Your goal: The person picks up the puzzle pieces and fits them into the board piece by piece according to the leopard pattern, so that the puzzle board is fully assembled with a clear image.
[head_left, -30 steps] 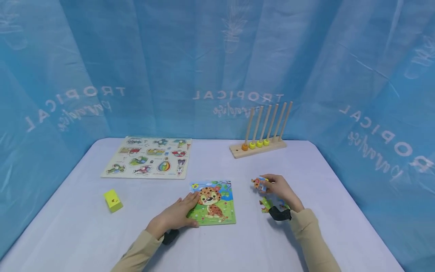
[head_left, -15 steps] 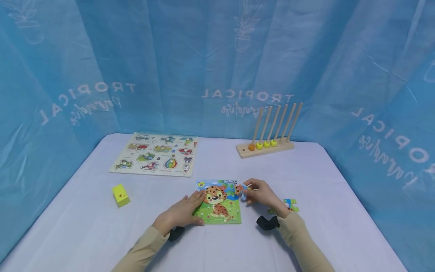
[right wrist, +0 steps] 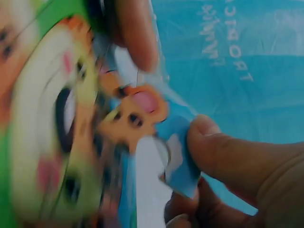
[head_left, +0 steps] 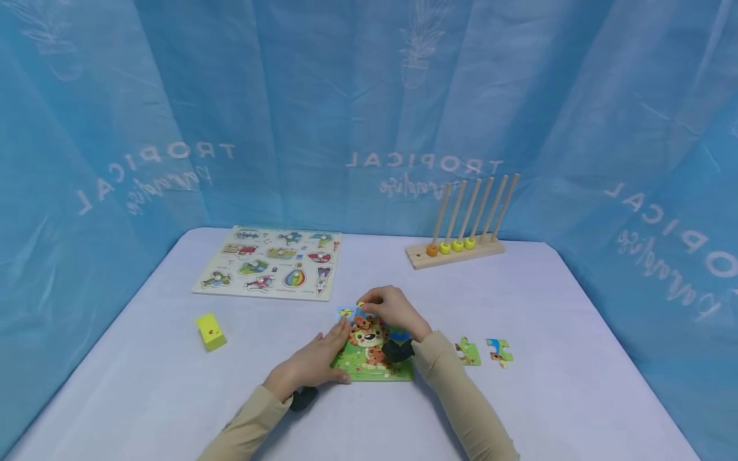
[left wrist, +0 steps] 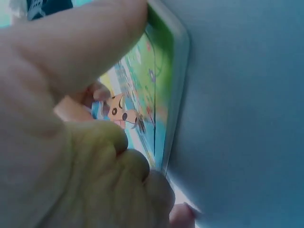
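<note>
A leopard jigsaw puzzle board (head_left: 375,374) lies flat on the white table in front of the person. At its left edge the left hand (head_left: 308,362) rests with extended fingers, its thumb along the near left corner. Thumb and fingers of the right hand (head_left: 394,308) pinch a puzzle piece (right wrist: 142,107) with an orange spotted ear and blue sky. This piece is tilted close over the board's top part, beside the leopard's head. In the head view, the right wrist and its black strap cover some of the board's right side.
Two loose puzzle pieces, one mostly green (head_left: 471,354) and one blue and green (head_left: 499,349), lie right of the board. A vehicle knob puzzle (head_left: 277,291) is at the back left, a yellow block (head_left: 211,331) at left. Behind stands a wooden bead rack (head_left: 455,257).
The right hand has carried its puzzle piece leftward from beside the loose pieces to the board's top. The left hand has stayed on the board's left edge. The view has shifted slightly.
</note>
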A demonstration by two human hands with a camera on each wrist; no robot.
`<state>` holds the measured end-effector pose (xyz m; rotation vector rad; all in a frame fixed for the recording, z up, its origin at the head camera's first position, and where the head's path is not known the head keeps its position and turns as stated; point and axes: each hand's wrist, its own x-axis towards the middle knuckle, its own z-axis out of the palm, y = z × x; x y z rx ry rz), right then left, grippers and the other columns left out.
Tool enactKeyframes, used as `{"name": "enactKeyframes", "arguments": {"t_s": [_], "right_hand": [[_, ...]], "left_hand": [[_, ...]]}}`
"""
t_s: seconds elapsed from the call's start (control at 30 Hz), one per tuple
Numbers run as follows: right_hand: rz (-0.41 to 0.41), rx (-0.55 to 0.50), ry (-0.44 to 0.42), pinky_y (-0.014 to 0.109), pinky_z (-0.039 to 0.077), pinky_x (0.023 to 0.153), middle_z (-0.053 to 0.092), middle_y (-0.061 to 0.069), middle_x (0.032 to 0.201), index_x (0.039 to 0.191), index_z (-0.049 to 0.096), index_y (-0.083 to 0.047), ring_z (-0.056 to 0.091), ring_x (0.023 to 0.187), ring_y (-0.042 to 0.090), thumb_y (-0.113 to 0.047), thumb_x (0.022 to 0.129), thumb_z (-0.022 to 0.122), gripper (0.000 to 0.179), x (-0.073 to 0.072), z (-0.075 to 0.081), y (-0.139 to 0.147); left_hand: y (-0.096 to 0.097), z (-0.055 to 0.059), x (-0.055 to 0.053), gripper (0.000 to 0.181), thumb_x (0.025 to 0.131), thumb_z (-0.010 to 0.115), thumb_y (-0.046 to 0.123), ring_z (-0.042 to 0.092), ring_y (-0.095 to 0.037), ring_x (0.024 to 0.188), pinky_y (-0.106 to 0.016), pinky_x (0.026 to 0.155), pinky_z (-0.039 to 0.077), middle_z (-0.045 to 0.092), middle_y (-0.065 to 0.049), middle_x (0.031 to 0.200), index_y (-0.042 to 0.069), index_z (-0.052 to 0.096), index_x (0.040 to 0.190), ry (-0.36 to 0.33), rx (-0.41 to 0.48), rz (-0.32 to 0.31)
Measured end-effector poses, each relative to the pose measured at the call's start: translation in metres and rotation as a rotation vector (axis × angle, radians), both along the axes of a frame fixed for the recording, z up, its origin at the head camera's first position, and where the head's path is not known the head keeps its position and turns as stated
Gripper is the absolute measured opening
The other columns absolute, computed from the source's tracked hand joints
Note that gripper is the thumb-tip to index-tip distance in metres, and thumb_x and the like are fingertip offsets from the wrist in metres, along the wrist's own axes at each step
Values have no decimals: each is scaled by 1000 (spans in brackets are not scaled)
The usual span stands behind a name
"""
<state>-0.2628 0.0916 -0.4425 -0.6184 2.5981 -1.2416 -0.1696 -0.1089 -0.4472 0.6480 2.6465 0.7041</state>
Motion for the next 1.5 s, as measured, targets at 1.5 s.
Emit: {"name": "enactKeyframes", "arguments": {"t_s": [1.5], "right_hand": [[-167,217,69,34,51,79,64,5,105,126,62,-10,56,94,18,-5,72,83,58,67,-16,168]], "left_hand": [[9,3,5,82,85,71,28,18,-37,149,-56,121,20,20,-18,160,-3,30,149,14,-40,-20]]}}
